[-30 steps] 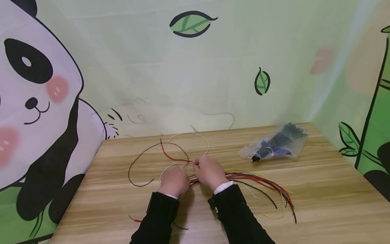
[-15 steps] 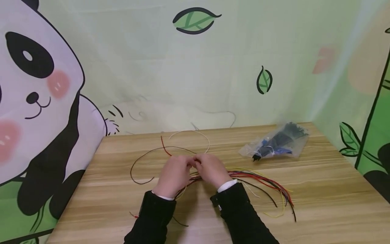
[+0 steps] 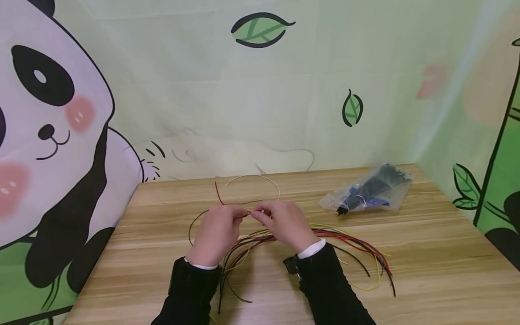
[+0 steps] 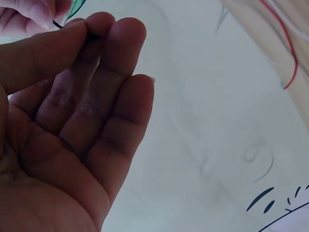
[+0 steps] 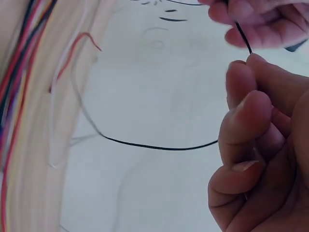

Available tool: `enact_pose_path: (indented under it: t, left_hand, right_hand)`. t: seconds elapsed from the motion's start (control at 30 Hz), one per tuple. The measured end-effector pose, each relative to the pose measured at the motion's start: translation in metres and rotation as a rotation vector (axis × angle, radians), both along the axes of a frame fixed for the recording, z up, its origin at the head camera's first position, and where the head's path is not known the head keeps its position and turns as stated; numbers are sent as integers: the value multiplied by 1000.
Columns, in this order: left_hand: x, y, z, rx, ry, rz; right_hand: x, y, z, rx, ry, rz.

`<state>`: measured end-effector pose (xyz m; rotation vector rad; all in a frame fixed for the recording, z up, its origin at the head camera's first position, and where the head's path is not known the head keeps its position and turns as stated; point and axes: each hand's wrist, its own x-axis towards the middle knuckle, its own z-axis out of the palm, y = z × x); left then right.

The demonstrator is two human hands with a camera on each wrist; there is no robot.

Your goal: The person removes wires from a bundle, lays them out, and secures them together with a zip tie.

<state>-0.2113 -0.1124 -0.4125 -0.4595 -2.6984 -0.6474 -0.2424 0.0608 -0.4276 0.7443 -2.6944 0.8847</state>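
Observation:
A thin black wire [image 5: 164, 148] is stretched between my two hands above the table. My left hand [image 3: 215, 232] pinches it between thumb and fingertips, the other fingers partly bent, as the left wrist view shows. My right hand [image 3: 286, 223] pinches the same wire close by, fingertips nearly meeting the left's. From there the wire loops away in the right wrist view. Beneath both hands lies a bundle of red, black, yellow and other wires [image 3: 379, 257]. Beyond them rest a short red wire [image 3: 218, 193] and a curved white wire [image 3: 278, 189].
A clear plastic bag [image 3: 367, 192] of black and blue items lies at the back right of the wooden table [image 3: 447, 271]. A cloth backdrop [image 3: 183, 90] printed with a panda and leaves stands right behind the table's rear edge.
Both hands have risen from the bundle, bringing the black wire between their fingertips. My left hand has shifted left, uncovering more of the bundle, and the wire's loop has moved along.

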Motion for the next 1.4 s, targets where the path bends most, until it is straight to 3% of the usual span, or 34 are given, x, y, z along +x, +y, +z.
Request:
enact_pose_path:
  t: [0.17,0.3,0.53,0.77,0.9,1.0,1.1,1.17,1.27,1.4]
  left_hand:
    - [5,-7,9,19,51,65]
    - [9,-12,15,54,106,81]
    - [14,-17,24,118,132,169]
    - [9,-23,24,260,403,293]
    - [7,-31,26,363,505,375]
    - [7,-37,27,390,517,415]
    - [7,-39,27,351,461,441]
    - [7,-37,26,295,400,431]
    - [9,-25,25,191,335,362]
    - [16,4,25,145,344,154]
  right_hand:
    - [5,8,11,-25,39,-44]
    - [8,15,18,-39,42,-72]
    - [12,29,26,-55,87,-108]
    - [15,42,34,-80,136,-178]
    - [16,47,39,-118,177,-215]
    - [17,48,41,-147,199,-222]
    - [16,47,42,-165,211,-215]
    - [16,45,41,-168,222,-213]
    - [17,38,38,-139,239,-192]
    - [20,23,33,-51,268,-124]
